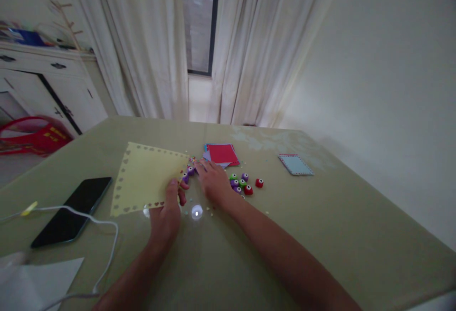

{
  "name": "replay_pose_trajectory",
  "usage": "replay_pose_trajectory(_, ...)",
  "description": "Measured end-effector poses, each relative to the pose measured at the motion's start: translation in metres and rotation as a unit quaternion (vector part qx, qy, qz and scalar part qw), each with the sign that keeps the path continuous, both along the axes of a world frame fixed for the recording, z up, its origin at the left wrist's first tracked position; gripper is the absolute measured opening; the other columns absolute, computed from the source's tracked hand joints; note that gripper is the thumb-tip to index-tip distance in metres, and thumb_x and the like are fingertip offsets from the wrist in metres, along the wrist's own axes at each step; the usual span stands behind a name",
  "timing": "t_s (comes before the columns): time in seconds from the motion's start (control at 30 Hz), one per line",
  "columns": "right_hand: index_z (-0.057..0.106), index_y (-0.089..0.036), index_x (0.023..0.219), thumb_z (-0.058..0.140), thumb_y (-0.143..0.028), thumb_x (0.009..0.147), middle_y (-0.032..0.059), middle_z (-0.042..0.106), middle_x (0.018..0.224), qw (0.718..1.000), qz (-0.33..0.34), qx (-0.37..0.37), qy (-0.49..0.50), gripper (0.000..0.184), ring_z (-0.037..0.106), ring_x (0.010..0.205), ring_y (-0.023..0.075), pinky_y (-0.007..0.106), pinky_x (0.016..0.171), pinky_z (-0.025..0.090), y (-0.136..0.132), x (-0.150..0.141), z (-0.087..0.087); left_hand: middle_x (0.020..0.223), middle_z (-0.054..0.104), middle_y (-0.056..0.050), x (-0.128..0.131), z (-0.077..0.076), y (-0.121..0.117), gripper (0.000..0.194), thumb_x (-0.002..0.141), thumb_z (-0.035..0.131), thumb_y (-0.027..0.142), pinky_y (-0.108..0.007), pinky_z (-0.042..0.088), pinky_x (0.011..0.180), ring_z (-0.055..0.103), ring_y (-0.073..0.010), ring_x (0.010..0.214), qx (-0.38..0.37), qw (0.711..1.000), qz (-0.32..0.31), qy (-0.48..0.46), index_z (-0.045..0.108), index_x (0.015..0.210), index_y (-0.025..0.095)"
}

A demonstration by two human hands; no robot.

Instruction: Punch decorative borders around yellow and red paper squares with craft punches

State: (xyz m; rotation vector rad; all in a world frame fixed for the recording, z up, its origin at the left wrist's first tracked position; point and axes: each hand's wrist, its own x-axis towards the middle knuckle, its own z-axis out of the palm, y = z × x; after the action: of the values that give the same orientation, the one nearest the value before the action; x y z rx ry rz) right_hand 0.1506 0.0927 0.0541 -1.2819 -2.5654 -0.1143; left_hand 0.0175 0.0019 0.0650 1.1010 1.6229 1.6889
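My left hand grips the lower right corner of a yellow sheet of paper, thumb on top and fingers curled below. Small shapes, some like hearts, run along the sheet's edges as darker cutouts. My right hand reaches across the table with its fingers stretched out, close to a little heap of coloured paper bits. Between the hands, beside the sheet's right edge, sit purple craft punches. More small punches, green, purple and red, stand just right of my right hand; some are partly hidden by it.
Red and lilac paper squares lie behind my right hand. A pale blue card stack is at the right. On the left are a black phone, a white cable and white paper. Paper scraps dot the table.
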Motion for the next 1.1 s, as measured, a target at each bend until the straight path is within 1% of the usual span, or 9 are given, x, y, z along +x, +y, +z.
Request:
replay_pose_trajectory(0.17,0.067,-0.016,0.133,0.056,-0.021,0.106,0.0151,0.074,0.129,1.000,0.005,-0.011,-0.019,0.030,0.064,0.124,0.0303,0.045,0.109,0.048,0.015,-0.011,0.001,0.054,0.048,0.005,-0.002,0.001,-0.001,0.042,0.102,0.047,0.048,-0.030,0.044,0.060,0.050,-0.0182,0.053,-0.001,1.000,-0.003,-0.003,0.060,0.068,0.027)
replay_pose_trajectory(0.37,0.071,-0.015,0.121,0.064,-0.004,0.092,0.0150,0.073,0.116,0.999,0.029,-0.039,-0.004,0.032,0.068,0.111,0.0281,0.040,0.096,0.056,-0.025,0.015,0.004,0.053,0.047,0.005,0.004,0.000,-0.004,0.047,0.103,0.045,0.051,-0.029,0.045,0.058,0.049,-0.0173,0.053,0.001,1.000,-0.024,-0.011,0.056,0.063,0.027)
replay_pose_trajectory(0.43,0.069,-0.017,0.129,0.071,-0.007,0.087,0.0155,0.068,0.129,0.991,0.037,-0.062,0.112,0.044,0.065,0.119,0.0273,0.040,0.102,0.055,-0.042,0.033,0.007,0.053,0.046,0.005,0.007,-0.003,-0.005,0.049,0.103,0.046,0.053,-0.029,0.044,0.057,0.049,-0.0168,0.052,0.001,0.999,-0.033,-0.011,0.056,0.062,0.027)
replay_pose_trajectory(0.5,0.073,-0.020,0.126,0.075,-0.014,0.086,0.0149,0.064,0.140,0.946,0.013,-0.118,0.302,0.040,0.068,0.116,0.0253,0.041,0.099,0.057,-0.057,0.053,0.010,0.052,0.046,0.005,0.010,-0.006,-0.007,0.051,0.103,0.046,0.055,-0.029,0.043,0.055,0.048,-0.0166,0.051,-0.003,0.999,-0.043,-0.010,0.058,0.062,0.026)
replay_pose_trajectory(0.6,0.078,-0.023,0.117,0.078,-0.033,0.092,0.0122,0.070,0.129,0.828,-0.001,-0.240,0.507,0.027,0.070,0.112,0.0252,0.040,0.091,0.060,-0.073,0.076,0.010,0.051,0.047,0.004,0.015,-0.012,-0.011,0.054,0.102,0.046,0.058,-0.029,0.042,0.054,0.048,-0.0167,0.049,-0.026,0.997,-0.068,0.005,0.059,0.060,0.026)
replay_pose_trajectory(0.7,0.073,-0.023,0.120,0.075,-0.046,0.096,0.0090,0.075,0.112,0.689,-0.010,-0.358,0.630,0.034,0.071,0.084,0.0189,0.030,0.067,0.058,-0.083,0.084,0.008,0.053,0.048,0.004,0.021,-0.015,-0.019,0.057,0.103,0.044,0.060,-0.029,0.043,0.056,0.051,-0.0169,0.051,-0.055,0.992,-0.106,0.029,0.060,0.060,0.026)
replay_pose_trajectory(0.8,0.073,-0.023,0.120,0.086,-0.045,0.087,0.0027,0.074,0.095,0.594,-0.020,-0.425,0.683,0.041,0.059,0.060,0.0103,0.022,0.053,0.046,-0.086,0.081,0.007,0.054,0.049,0.003,0.027,-0.019,-0.028,0.058,0.103,0.045,0.062,-0.030,0.044,0.059,0.052,-0.0174,0.053,-0.075,0.985,-0.144,0.056,0.061,0.060,0.026)
replay_pose_trajectory(0.97,0.080,-0.022,0.107,0.099,-0.041,0.070,0.0010,0.074,0.091,0.508,-0.052,-0.454,0.730,0.046,0.062,0.070,0.0103,0.019,0.058,0.046,-0.088,0.075,0.006,0.054,0.049,0.003,0.032,-0.027,-0.035,0.058,0.100,0.049,0.066,-0.031,0.043,0.059,0.052,-0.0185,0.053,-0.111,0.976,-0.169,0.076,0.063,0.061,0.026)
replay_pose_trajectory(1.1,0.081,-0.021,0.102,0.097,-0.047,0.073,0.0045,0.079,0.096,0.511,-0.069,-0.439,0.736,0.041,0.066,0.074,0.0123,0.020,0.057,0.046,-0.086,0.075,0.004,0.055,0.049,0.003,0.032,-0.029,-0.034,0.058,0.099,0.049,0.067,-0.032,0.044,0.061,0.052,-0.0192,0.055,-0.132,0.973,-0.164,0.096,0.064,0.062,0.026)
